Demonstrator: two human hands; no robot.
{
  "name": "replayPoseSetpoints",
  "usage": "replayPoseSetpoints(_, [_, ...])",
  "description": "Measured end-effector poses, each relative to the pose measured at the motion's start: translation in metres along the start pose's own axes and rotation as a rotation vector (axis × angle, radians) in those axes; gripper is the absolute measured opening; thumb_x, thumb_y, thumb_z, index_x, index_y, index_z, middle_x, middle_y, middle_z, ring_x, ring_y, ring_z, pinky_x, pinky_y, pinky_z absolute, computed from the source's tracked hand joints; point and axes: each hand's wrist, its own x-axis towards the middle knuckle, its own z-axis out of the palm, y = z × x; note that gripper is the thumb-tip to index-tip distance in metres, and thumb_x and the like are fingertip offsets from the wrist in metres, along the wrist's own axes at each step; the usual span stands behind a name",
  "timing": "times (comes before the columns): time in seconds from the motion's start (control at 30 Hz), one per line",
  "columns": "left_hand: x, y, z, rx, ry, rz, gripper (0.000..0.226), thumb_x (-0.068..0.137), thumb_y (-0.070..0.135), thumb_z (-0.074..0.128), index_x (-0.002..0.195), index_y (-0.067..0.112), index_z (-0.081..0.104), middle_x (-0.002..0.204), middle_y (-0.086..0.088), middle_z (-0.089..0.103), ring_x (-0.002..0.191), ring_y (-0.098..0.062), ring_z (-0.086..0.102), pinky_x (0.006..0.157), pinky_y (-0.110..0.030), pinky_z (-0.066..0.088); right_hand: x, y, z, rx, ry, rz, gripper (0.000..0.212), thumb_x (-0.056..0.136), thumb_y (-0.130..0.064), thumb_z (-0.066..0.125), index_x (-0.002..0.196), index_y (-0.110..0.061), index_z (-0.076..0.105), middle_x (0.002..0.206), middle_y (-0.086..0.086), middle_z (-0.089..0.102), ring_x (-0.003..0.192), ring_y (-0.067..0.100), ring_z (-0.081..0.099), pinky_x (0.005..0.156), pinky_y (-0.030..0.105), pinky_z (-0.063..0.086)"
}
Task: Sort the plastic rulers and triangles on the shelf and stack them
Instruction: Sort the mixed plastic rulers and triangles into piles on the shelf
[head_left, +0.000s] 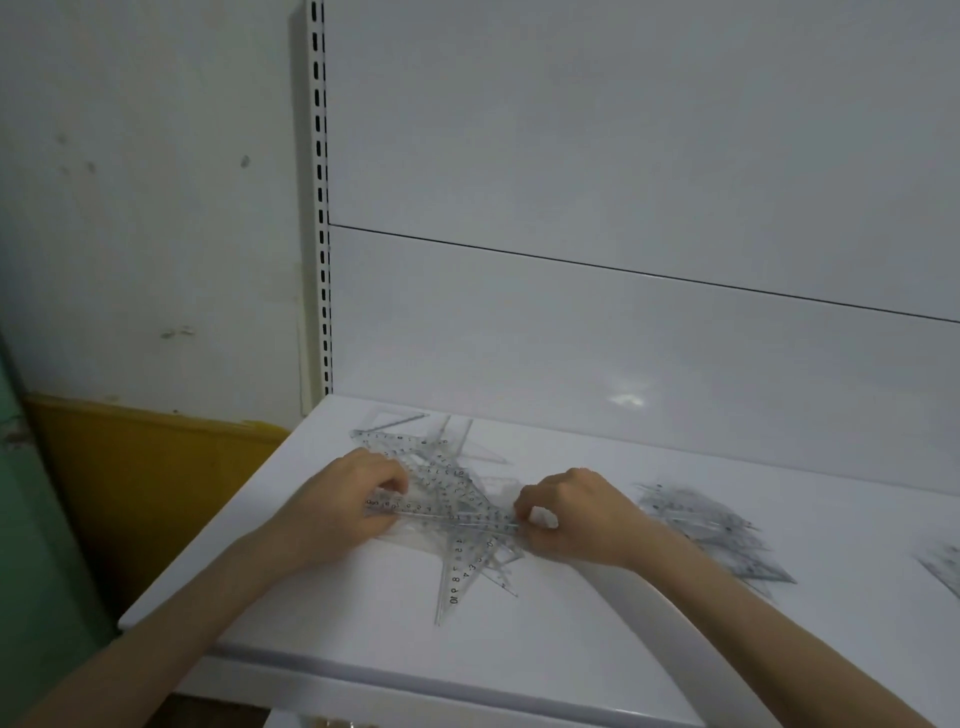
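So you're in the middle of the sorting step, pulling one piece out of the mess.

Over by the left end of the shelf (571, 649), your left hand (353, 499) has its fingers curled down on one end of a clear ruler (447, 512). The ruler runs sideways between your hands, right on top of the jumbled pile (431, 457) of see-through rulers and triangles, which sits toward the back left corner with a few pointy ends sticking out toward the front edge. Your right hand (571, 514) pinches the other end between thumb and fingertips. So both hands are clamped on the same ruler, one at each end.

Further right there's a second heap (701, 525), well apart from the mess. It looks like a sorted stack in progress, but it's too blurry to say what's in it. Another clear piece (945, 566) pokes in at the right edge.

My guess for the next move: lift the ruler clear without dragging its neighbours along, since this slick plastic slides easily, then lay it square on whichever stack matches.
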Motion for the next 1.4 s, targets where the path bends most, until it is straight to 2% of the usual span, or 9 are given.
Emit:
replayPoseSetpoints(0.1, [-0.002, 0.003, -0.004, 0.020, -0.058, -0.013, 0.024, 0.077, 0.029, 0.075, 0.087, 0.032, 0.053, 0.089, 0.023, 0.051, 0.089, 0.003, 0.047, 0.077, -0.014, 0.038, 0.000, -0.006, 0.002, -0.165, 0.094, -0.118, 0.011, 0.068, -0.018, 0.055, 0.058, -0.015, 0.055, 0.045, -0.003, 0.049, 0.038, 0.023, 0.044, 0.040, 0.020, 0.028])
replayPoseSetpoints(0.2, [-0.006, 0.008, -0.006, 0.022, -0.094, -0.012, 0.024, 0.076, 0.041, 0.074, 0.089, 0.034, 0.055, 0.090, 0.024, 0.052, 0.089, 0.003, 0.047, 0.078, -0.012, 0.036, 0.000, -0.009, 0.001, -0.215, 0.215, -0.196, 0.011, 0.064, -0.015, 0.039, 0.055, -0.017, 0.032, 0.043, -0.004, 0.026, 0.037, 0.022, 0.024, 0.042, 0.020, 0.013])
replayPoseSetpoints(0.33, [-0.011, 0.009, -0.003, 0.050, -0.102, -0.012, 0.015, 0.084, 0.034, 0.067, 0.097, 0.029, 0.063, 0.090, 0.020, 0.055, 0.089, 0.002, 0.047, 0.077, -0.016, 0.037, -0.001, -0.010, 0.004, -0.256, 0.293, -0.221, 0.005, 0.061, -0.012, 0.034, 0.058, -0.016, 0.035, 0.045, -0.003, 0.035, 0.036, 0.020, 0.029, 0.043, 0.020, 0.011])
replayPoseSetpoints(0.47, [-0.012, 0.006, 0.000, 0.056, -0.122, 0.009, 0.032, 0.082, 0.037, 0.061, 0.108, 0.021, 0.070, 0.104, 0.020, 0.052, 0.099, 0.010, 0.040, 0.086, -0.008, 0.030, -0.002, -0.010, 0.007, -0.253, 0.311, -0.154, 0.016, 0.060, -0.014, 0.031, 0.060, -0.014, 0.047, 0.049, -0.003, 0.042, 0.034, 0.019, 0.036, 0.040, 0.018, 0.011])
replayPoseSetpoints(0.57, [-0.011, 0.011, -0.004, 0.110, -0.155, 0.011, 0.026, 0.087, 0.026, 0.064, 0.111, 0.021, 0.070, 0.112, 0.011, 0.065, 0.102, -0.002, 0.052, 0.083, -0.005, 0.031, -0.004, -0.007, 0.005, -0.254, 0.346, -0.133, 0.014, 0.061, -0.014, 0.031, 0.060, -0.014, 0.046, 0.051, -0.003, 0.043, 0.036, 0.019, 0.038, 0.043, 0.017, -0.001])
replayPoseSetpoints(0.8, [-0.011, 0.018, -0.010, 0.093, -0.151, -0.058, 0.035, 0.083, 0.020, 0.064, 0.114, 0.031, 0.051, 0.103, 0.016, 0.051, 0.091, 0.005, 0.043, 0.075, -0.002, 0.031, -0.014, 0.008, -0.009, -0.256, 0.407, -0.133, 0.014, 0.068, -0.011, 0.034, 0.065, -0.009, 0.048, 0.075, 0.004, 0.063, 0.053, 0.024, 0.055, 0.030, 0.021, 0.029])
replayPoseSetpoints(0.97, [-0.011, 0.021, -0.014, 0.074, -0.109, -0.052, 0.035, 0.082, 0.023, 0.065, 0.109, 0.035, 0.046, 0.099, 0.029, 0.036, 0.095, -0.001, 0.042, 0.077, -0.006, 0.033, -0.023, 0.008, -0.016, -0.260, 0.486, -0.178, 0.011, 0.069, -0.007, 0.036, 0.074, -0.017, 0.035, 0.068, -0.001, 0.057, 0.053, 0.018, 0.048, 0.040, 0.019, 0.020])
replayPoseSetpoints(1.1, [-0.012, 0.022, -0.016, 0.020, -0.041, -0.089, 0.036, 0.080, 0.021, 0.067, 0.107, 0.036, 0.047, 0.101, 0.029, 0.041, 0.096, 0.006, 0.041, 0.077, -0.007, 0.033, -0.029, 0.009, -0.014, -0.284, 0.518, -0.192, 0.015, 0.073, -0.007, 0.038, 0.076, -0.019, 0.030, 0.068, -0.002, 0.056, 0.054, 0.016, 0.049, 0.041, 0.018, 0.020])
replayPoseSetpoints(1.4, [-0.013, 0.028, -0.014, -0.123, 0.167, -0.165, 0.035, 0.078, 0.018, 0.076, 0.099, 0.034, 0.054, 0.089, 0.015, 0.054, 0.086, -0.003, 0.047, 0.069, -0.013, 0.035, -0.042, 0.012, -0.014, -0.333, 0.559, -0.069, 0.015, 0.074, -0.004, 0.039, 0.065, -0.010, 0.050, 0.075, 0.000, 0.064, 0.053, 0.019, 0.049, 0.032, 0.022, 0.027])
